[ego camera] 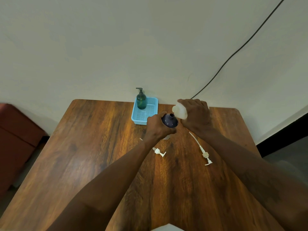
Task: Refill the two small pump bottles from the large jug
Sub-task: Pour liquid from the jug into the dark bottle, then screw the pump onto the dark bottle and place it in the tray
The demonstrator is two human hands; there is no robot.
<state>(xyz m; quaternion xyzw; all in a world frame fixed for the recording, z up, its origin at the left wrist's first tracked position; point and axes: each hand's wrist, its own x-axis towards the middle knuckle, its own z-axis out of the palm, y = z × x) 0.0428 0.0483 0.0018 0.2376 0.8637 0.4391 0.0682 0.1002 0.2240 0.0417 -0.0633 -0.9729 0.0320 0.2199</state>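
My left hand (157, 126) grips a dark purple bottle (170, 121) with its neck open and no pump on it. My right hand (195, 115) holds a translucent white jug (180, 111) tilted, its mouth close to the purple bottle's opening. A green pump bottle (141, 101) with a dark pump stands upright in a light blue basket (139, 116) at the table's back edge. Two white pumps lie loose on the table: a short one (159, 151) below my left wrist and a long-tubed one (202, 150) under my right forearm.
The wooden table (100, 155) ends at a pale wall. A black cable (241, 47) runs down the wall behind my right hand. A reddish-brown seat (16, 134) stands left of the table. Something white (166, 138) peeks out under my left hand.
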